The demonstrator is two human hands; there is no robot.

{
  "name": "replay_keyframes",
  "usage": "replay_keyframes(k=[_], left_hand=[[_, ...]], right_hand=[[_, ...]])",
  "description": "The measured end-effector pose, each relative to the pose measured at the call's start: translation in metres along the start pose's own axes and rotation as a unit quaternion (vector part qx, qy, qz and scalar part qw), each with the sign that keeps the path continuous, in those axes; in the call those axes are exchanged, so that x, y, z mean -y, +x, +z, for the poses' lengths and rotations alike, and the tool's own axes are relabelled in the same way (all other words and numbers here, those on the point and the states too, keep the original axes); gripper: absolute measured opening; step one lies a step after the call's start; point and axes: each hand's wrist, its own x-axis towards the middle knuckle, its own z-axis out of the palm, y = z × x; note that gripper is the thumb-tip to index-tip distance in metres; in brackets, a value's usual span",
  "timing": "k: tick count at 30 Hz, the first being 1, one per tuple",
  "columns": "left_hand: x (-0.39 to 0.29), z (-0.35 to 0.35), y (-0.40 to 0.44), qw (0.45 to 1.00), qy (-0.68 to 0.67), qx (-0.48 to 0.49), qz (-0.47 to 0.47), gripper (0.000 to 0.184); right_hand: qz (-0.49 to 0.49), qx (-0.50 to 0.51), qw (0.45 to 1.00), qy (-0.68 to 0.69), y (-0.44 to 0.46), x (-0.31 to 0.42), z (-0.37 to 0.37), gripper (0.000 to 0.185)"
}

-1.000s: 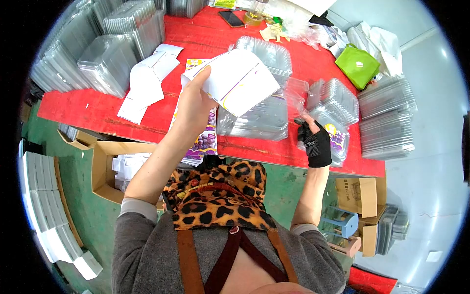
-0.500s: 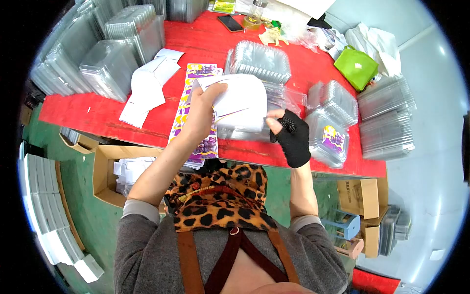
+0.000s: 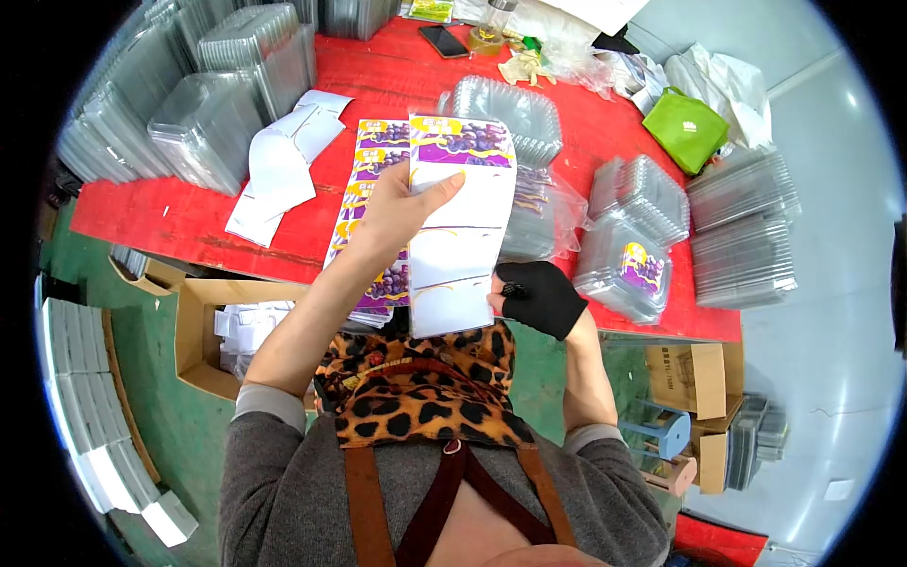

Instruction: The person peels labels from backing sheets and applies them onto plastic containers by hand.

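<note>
A sticker sheet (image 3: 458,250) is spread flat before me, one grape label (image 3: 461,142) at its top and white backing paper below. My left hand (image 3: 402,210) grips its left side, thumb lying across the bare backing. In a black fingerless glove, my right hand (image 3: 539,298) pinches near the lower right edge; fingertips are partly hidden. Beneath and to the left lies a pile of full grape sticker sheets (image 3: 373,198). A clear plastic clamshell box (image 3: 543,227) sits behind the sheet, a grape label showing on it.
Stacked clear boxes (image 3: 208,132) stand at the left beside curled used backing (image 3: 283,165). More boxes (image 3: 510,109) are behind my hands, and a labelled box (image 3: 628,269) is to the right. A phone (image 3: 444,42) and green bag (image 3: 687,128) lie on the red table (image 3: 142,217).
The sheet, bent over before, is now straightened toward me, its top label showing. My right hand has moved down and left along its edge; my left thumb still presses it.
</note>
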Motion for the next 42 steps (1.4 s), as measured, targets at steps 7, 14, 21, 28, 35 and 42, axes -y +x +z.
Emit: replay_keyframes(k=[7,14,21,28,35,42], left_hand=[[0.003,-0.004,-0.003,1.0,-0.002,0.008,0.018,0.03],[0.002,0.004,-0.008,0.999,0.043,0.03,0.003,0.026],[0.018,-0.011,0.004,0.971,0.203,0.063,0.107,0.026],[0.003,-0.004,-0.001,0.96,0.231,0.097,0.123,0.03],[-0.017,-0.01,0.019,0.991,-0.129,-0.014,-0.035,0.041],[-0.044,-0.013,0.025,0.89,-0.447,0.02,-0.085,0.054]], right_hand=[[-0.085,0.081,0.98,-0.163,0.007,0.034,-0.024,0.01],[-0.235,-0.322,0.876,-0.272,0.055,0.069,-0.053,0.031],[-0.204,-0.247,0.932,-0.171,0.077,0.055,-0.048,0.017],[-0.174,-0.308,0.933,0.06,0.06,0.04,-0.079,0.02],[-0.208,-0.422,0.849,0.24,-0.018,-0.011,-0.105,0.018],[-0.214,-0.103,0.97,0.039,-0.023,-0.004,-0.041,0.022]])
